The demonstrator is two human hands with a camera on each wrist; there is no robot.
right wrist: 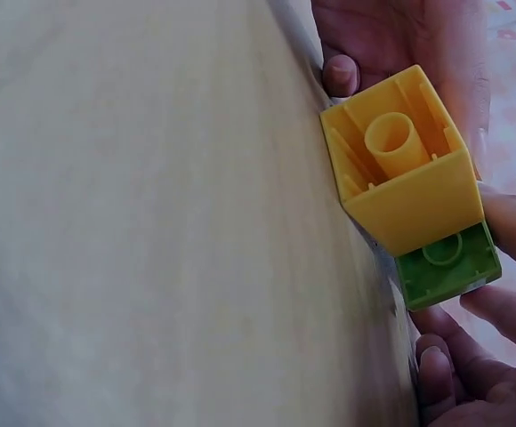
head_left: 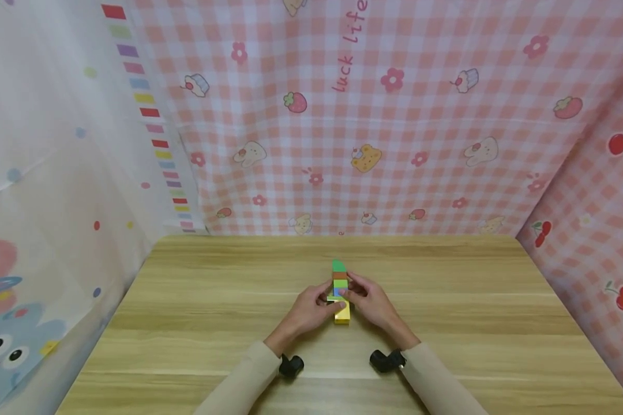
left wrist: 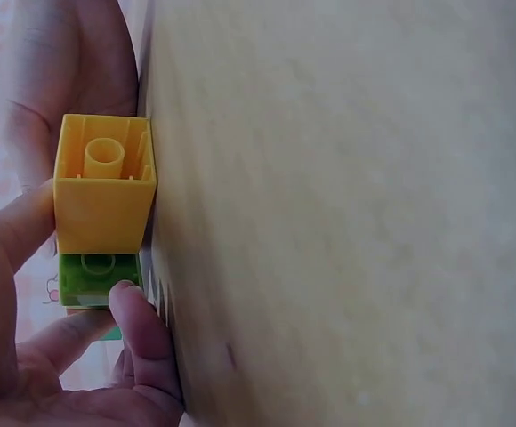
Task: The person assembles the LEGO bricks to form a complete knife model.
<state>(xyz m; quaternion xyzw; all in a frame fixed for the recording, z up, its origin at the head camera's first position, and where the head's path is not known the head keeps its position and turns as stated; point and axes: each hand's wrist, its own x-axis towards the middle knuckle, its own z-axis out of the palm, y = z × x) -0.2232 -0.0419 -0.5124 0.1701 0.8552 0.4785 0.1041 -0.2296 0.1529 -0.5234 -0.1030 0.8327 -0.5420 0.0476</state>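
Both hands hold one joined stack of toy building blocks, tipped onto its side low over the table; I cannot tell whether it touches the wood. In the head view the yellow block (head_left: 342, 317) is at the near end, its hollow underside with a round tube showing in both wrist views. Beyond it come a green piece (left wrist: 100, 280) that juts out sideways, a blue block (head_left: 336, 292), a lime block (head_left: 340, 283), a brown block (head_left: 340, 275) and a rounded green block (head_left: 338, 266) at the far end. The left hand (head_left: 310, 308) grips the left side, thumb on the yellow block. The right hand (head_left: 372, 300) grips the right side, thumb near the blue block.
The wooden table (head_left: 213, 300) stretches out around the hands. A pink checked cloth (head_left: 342, 127) hangs behind its far edge, with more printed cloth at both sides. A black camera (head_left: 291, 366) sits at the left wrist, another black camera (head_left: 386, 361) at the right.
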